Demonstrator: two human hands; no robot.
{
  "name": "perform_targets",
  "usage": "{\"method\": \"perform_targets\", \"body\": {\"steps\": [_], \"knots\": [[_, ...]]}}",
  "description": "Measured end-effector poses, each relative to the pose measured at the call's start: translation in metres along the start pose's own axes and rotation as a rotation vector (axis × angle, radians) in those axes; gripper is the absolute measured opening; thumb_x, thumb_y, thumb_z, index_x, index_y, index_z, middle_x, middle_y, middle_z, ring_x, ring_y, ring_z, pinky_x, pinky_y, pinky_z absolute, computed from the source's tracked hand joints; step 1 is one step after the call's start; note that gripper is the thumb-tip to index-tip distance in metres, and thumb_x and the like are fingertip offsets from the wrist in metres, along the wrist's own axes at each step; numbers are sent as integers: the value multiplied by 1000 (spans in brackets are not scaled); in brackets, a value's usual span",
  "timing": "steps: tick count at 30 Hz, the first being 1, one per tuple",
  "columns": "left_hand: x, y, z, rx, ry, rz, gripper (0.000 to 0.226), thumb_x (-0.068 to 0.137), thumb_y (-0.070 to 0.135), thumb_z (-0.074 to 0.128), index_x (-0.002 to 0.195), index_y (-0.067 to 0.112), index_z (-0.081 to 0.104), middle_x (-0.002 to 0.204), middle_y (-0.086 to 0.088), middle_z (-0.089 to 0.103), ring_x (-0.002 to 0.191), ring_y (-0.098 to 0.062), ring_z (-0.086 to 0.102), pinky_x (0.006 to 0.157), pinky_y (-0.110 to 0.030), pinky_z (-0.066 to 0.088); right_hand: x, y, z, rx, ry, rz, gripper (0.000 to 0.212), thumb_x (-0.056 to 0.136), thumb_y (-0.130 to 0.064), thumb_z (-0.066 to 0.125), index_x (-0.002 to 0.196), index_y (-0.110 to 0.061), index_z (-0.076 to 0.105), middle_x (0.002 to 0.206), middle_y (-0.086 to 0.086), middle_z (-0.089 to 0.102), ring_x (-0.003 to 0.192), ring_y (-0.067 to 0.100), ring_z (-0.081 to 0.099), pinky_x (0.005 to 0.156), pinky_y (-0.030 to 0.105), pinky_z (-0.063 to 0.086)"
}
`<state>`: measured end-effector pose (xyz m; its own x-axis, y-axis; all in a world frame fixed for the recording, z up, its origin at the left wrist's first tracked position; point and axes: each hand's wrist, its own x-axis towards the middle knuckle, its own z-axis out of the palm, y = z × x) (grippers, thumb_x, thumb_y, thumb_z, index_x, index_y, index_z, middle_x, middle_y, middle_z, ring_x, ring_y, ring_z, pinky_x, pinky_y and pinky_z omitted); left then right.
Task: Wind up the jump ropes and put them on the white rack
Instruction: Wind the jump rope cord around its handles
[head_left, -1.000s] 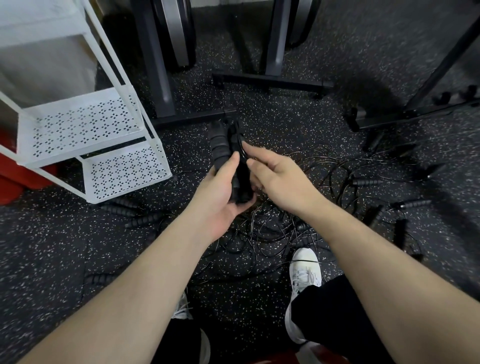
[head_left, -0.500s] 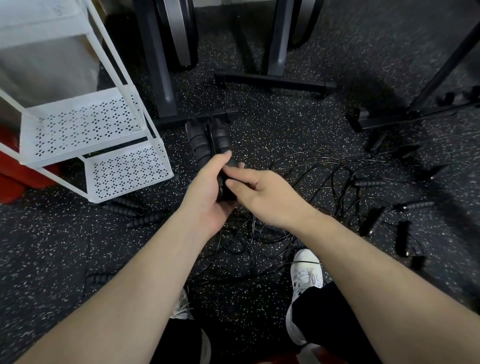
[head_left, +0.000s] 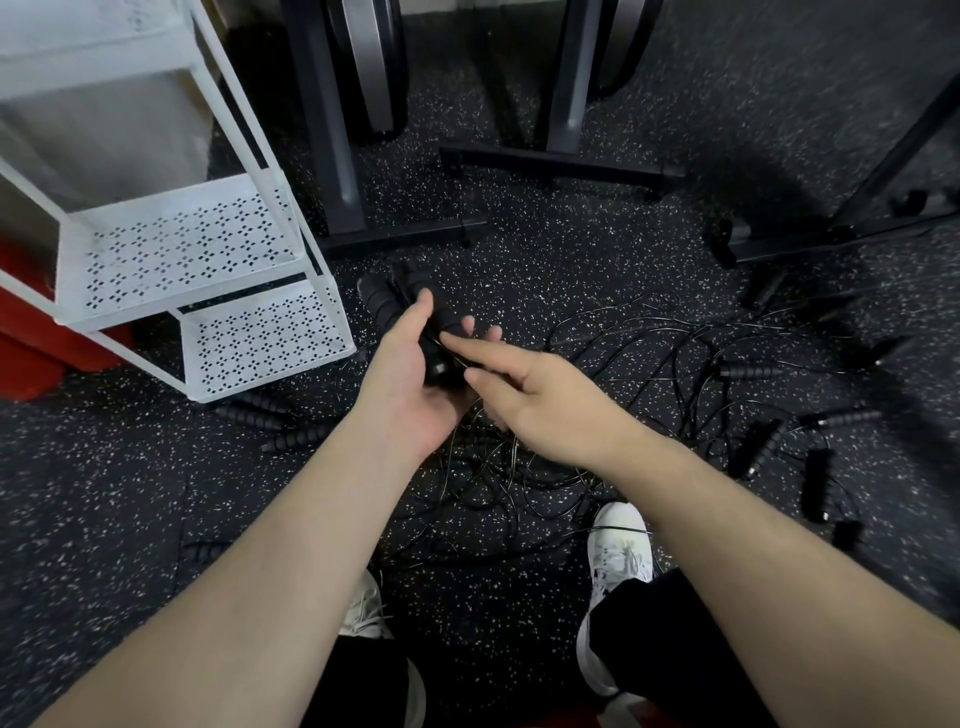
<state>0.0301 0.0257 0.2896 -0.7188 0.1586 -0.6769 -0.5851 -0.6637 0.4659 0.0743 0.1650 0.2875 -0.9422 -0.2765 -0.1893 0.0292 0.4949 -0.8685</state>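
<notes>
Two handles (head_left: 400, 317) in left hand (head_left: 410, 379)

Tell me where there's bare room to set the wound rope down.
Both perforated shelves of the white rack, middle and bottom, are bare. Floor left of the left arm is mostly open. Crowded: the rope tangle right of the hands.

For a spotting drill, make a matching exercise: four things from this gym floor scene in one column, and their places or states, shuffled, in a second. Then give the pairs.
Things
1. pair of black handles
2. white rack
3. tangle of cords
4. white shoe

Places or states
A. spread loose over the speckled floor
B. held in the left hand
C. below the right forearm, near the bottom of the view
D. standing at the left, perforated shelves bare

Pairs: 1-B, 2-D, 3-A, 4-C
</notes>
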Motion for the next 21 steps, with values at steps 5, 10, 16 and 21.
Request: {"method": "perform_targets", "body": {"steps": [5,10,16,21], "knots": [[-3,11,-3,-19,-7,60,20,99,23,66,104,4,62,80,-11,71,70,-22,71,87,-34,58,2,1,0,109,13,12,10,106,-28,49,112,-35,50,55,-9,52,47,7,40,50,26,37],[-6,12,-3,-109,-58,39,30,98,13,66,125,2,55,99,-22,74,84,-28,72,72,-33,62,2,0,-6,167,-14,15,19,105,-22,53,87,-19,49,53,-5,49,40,3,34,43,19,30],[-8,15,-6,-124,-62,6,39,99,21,65,130,-2,58,91,-14,73,88,-31,76,79,-46,64,0,1,-23,98,-122,86,40,100,-46,55,76,-16,66,53,-1,48,44,9,37,45,18,34],[-14,20,-10,17,-90,-130,31,92,29,69,115,8,68,90,-3,71,75,-17,68,82,-39,59,-4,7,-40,174,-284,80,35,97,-54,54,84,-27,72,62,-1,44,60,25,33,54,36,30]]}}
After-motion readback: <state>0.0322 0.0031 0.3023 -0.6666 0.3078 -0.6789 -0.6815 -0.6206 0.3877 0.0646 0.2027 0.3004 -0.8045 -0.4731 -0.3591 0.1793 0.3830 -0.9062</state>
